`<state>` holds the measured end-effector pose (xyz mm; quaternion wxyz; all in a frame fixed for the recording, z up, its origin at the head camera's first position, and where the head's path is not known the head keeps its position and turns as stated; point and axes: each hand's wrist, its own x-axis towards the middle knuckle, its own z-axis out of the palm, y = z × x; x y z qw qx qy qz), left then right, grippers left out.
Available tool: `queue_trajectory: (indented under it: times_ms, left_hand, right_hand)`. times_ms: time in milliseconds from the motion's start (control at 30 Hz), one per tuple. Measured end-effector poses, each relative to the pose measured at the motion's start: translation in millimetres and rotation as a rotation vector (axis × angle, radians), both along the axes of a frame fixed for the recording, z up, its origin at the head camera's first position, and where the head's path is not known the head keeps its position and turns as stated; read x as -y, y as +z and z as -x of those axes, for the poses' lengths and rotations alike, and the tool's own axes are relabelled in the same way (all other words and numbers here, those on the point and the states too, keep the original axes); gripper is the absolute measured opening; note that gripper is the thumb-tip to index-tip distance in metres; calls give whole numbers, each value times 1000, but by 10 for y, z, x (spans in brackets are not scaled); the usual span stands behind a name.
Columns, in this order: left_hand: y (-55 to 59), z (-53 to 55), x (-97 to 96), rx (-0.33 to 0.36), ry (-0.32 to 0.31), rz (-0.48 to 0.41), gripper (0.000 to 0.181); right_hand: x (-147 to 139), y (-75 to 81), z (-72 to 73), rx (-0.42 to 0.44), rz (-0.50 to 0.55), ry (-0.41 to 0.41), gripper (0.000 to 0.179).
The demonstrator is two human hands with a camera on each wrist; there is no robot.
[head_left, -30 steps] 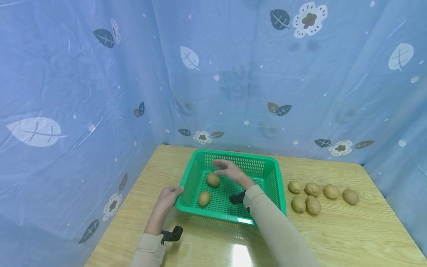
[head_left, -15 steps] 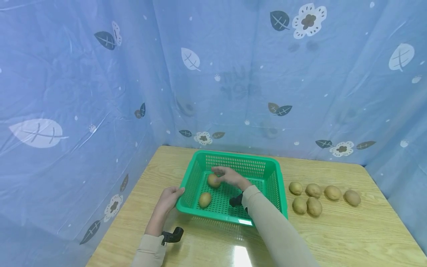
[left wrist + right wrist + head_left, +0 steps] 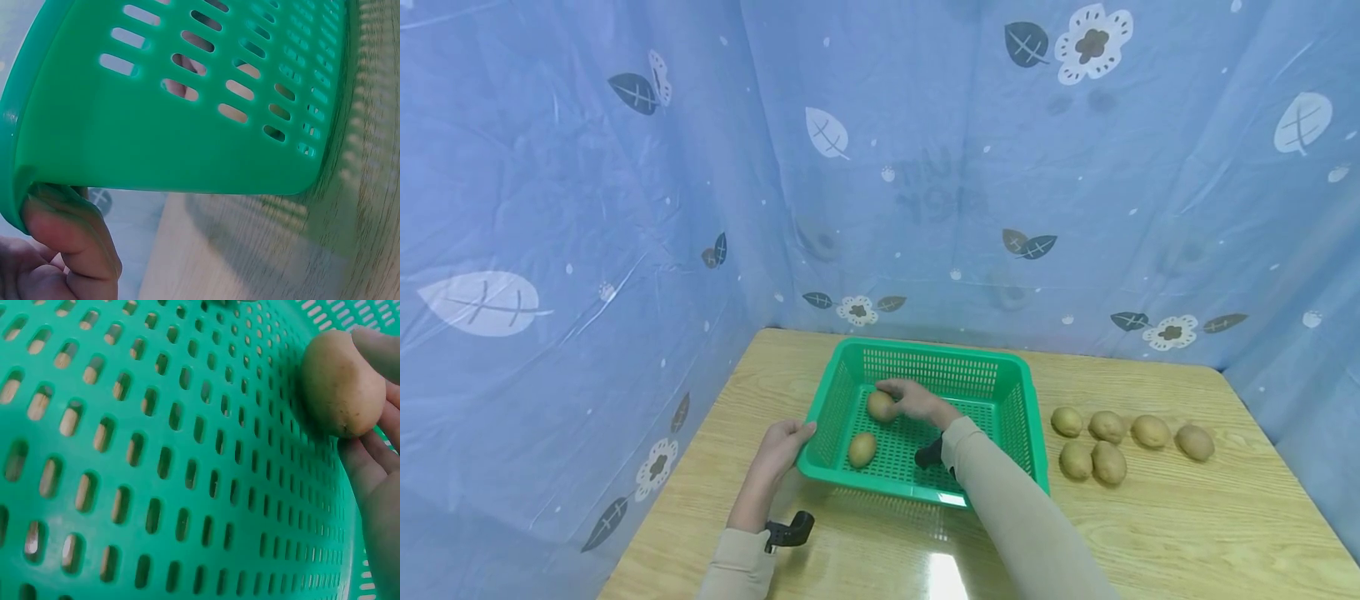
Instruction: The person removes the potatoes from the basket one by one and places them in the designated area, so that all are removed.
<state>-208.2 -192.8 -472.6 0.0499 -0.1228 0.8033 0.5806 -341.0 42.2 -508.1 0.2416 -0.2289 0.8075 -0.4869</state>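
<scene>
A green slotted plastic basket [image 3: 887,485] stands on the table. My left hand [image 3: 780,446] grips its left rim near the front corner, and the left wrist view shows the curled fingers [image 3: 69,231] under the lip. Inside the basket, my right hand [image 3: 916,400] holds a potato [image 3: 880,406] near the back left. Thumb and fingers lie on both sides of that potato in the right wrist view, where it appears against the basket floor. A second potato [image 3: 862,449] rests in front of it, apart from the hand.
Several potatoes [image 3: 1109,462] lie in two rows on the wooden table [image 3: 1210,533], right of the basket. A blue patterned curtain [image 3: 925,167] hangs behind the table and along its sides. My right forearm [image 3: 1015,517] crosses over the basket's front rim.
My right hand has come down onto the back-left potato in the basket and its fingers have closed round it. My left hand has stayed on the rim.
</scene>
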Motion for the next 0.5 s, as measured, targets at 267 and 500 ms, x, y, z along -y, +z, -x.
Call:
queue_trajectory:
  times_ms: [267,500]
  left_hand:
    - [9,-7,2,9,5,-10,36]
    - [5,5,3,7,10,6,34]
  right_hand:
    - [16,-41,4,-49,-72,-8,61]
    - [39,-31,7,-65,-116,-4,67]
